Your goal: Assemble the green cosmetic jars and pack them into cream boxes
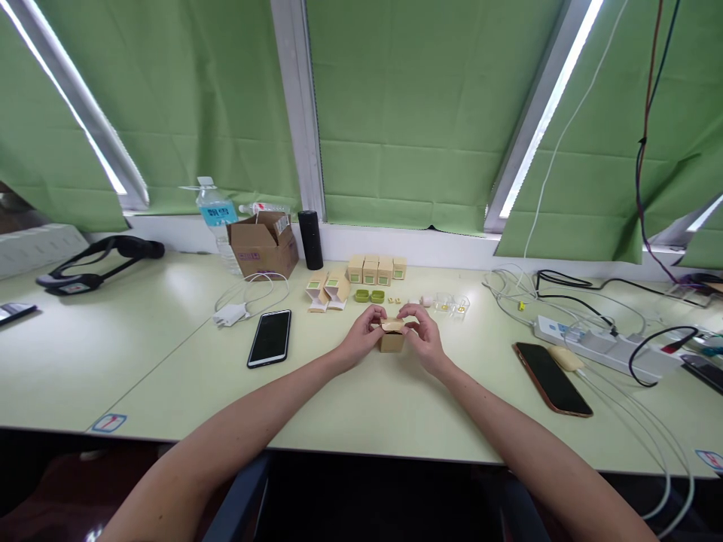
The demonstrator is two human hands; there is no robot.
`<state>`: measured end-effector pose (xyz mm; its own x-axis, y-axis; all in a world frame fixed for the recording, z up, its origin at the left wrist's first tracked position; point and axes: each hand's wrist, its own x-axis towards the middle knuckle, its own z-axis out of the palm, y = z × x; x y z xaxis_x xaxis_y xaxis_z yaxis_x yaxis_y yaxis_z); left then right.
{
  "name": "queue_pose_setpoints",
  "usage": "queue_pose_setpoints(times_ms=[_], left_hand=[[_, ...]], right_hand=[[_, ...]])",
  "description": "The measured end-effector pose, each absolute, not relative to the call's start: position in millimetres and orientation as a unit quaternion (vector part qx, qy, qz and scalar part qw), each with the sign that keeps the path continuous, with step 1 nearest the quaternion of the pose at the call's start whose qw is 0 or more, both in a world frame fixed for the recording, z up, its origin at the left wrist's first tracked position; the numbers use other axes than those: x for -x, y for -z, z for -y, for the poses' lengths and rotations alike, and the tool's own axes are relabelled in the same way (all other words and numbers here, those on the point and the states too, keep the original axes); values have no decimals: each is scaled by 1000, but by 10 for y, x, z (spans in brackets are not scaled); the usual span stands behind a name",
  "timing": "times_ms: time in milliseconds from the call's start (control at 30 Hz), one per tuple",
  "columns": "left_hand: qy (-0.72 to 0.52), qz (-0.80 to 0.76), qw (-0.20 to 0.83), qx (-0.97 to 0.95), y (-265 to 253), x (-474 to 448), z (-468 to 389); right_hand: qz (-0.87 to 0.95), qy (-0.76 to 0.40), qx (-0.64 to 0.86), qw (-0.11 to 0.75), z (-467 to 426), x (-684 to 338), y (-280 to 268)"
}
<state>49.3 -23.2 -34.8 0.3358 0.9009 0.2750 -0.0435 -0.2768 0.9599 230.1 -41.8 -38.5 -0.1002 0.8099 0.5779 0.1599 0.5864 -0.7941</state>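
A small brown cardboard box (392, 343) stands on the table in front of me, its top flap (394, 325) raised. My left hand (365, 333) pinches the flap's left side, and my right hand (423, 339) grips it from the right. Just beyond lie two green trays (369, 296), tiny yellowish pieces (394, 300) and a pink-white piece (425, 301). Clear plastic parts (452, 305) sit to their right. Two opened small boxes (327, 290) lie farther left, and several closed small boxes (376, 269) are lined up behind. The inside of the held box is hidden.
A phone (269, 339) and white charger (230, 315) lie left; another phone (552, 379) and a power strip (607, 346) with tangled cables lie right. A large carton (263, 245), water bottle (216, 214) and black cylinder (310, 239) stand at the back left.
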Motion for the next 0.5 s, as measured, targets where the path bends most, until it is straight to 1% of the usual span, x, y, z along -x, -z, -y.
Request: queue_pose_setpoints(times_ms=[333, 500], left_hand=[[-483, -301, 380, -729, 363, -316, 216], [-474, -297, 353, -750, 351, -316, 260]], right_hand=[[672, -266, 379, 579, 409, -2284, 390], [675, -261, 379, 577, 395, -2287, 401]])
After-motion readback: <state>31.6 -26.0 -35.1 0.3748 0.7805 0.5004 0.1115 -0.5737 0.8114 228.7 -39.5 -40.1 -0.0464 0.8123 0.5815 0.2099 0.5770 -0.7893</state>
